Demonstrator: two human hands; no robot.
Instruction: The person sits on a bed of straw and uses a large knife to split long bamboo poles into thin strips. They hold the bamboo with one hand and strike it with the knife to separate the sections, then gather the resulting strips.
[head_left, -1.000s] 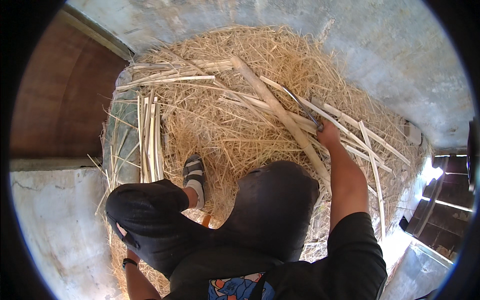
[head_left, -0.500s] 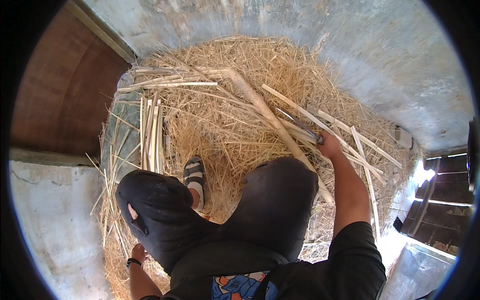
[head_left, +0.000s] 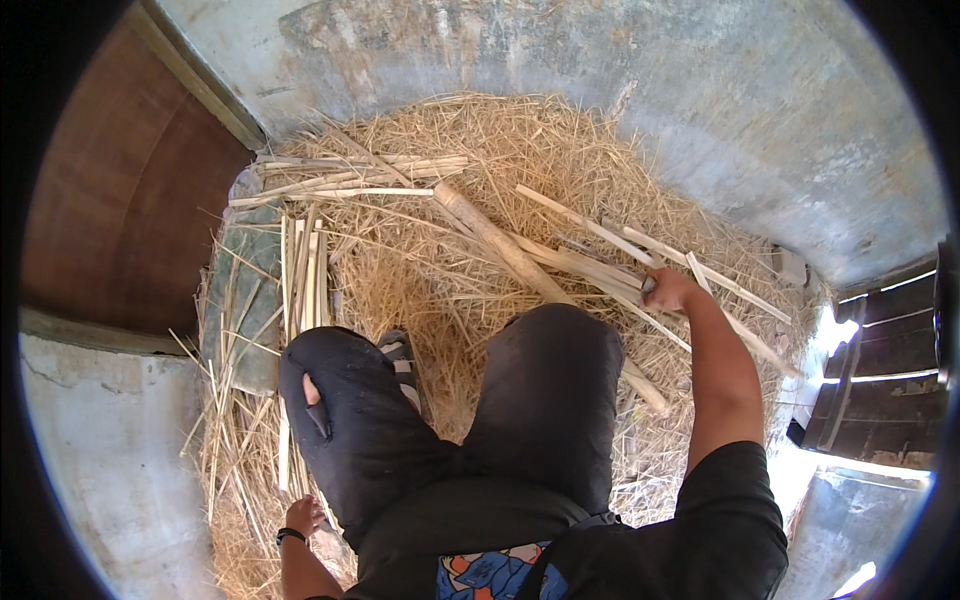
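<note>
My right hand (head_left: 675, 291) is closed around the handle of a knife over the straw at the right. Its metal collar shows at my fist, while the blade is hard to make out among the pale split strips (head_left: 590, 225). Just left of that hand, a thick bamboo pole (head_left: 500, 240) lies slantwise and passes beside my right knee. Low at the left, beside my thigh, my left hand (head_left: 304, 515) hangs near loose straw. Its fingers are somewhat apart and nothing shows in them.
Straw (head_left: 400, 270) covers the floor. A bundle of split strips (head_left: 305, 265) lies at the left by a greenish slab (head_left: 243, 330), with more strips (head_left: 370, 170) at the back. A stained wall (head_left: 720, 100) curves behind, and a brown panel (head_left: 130, 190) stands left.
My right hand has shifted slightly right with the knife, whose blade showed more plainly before. My left hand has moved right and my knees have come closer together. The view has shifted a little.
</note>
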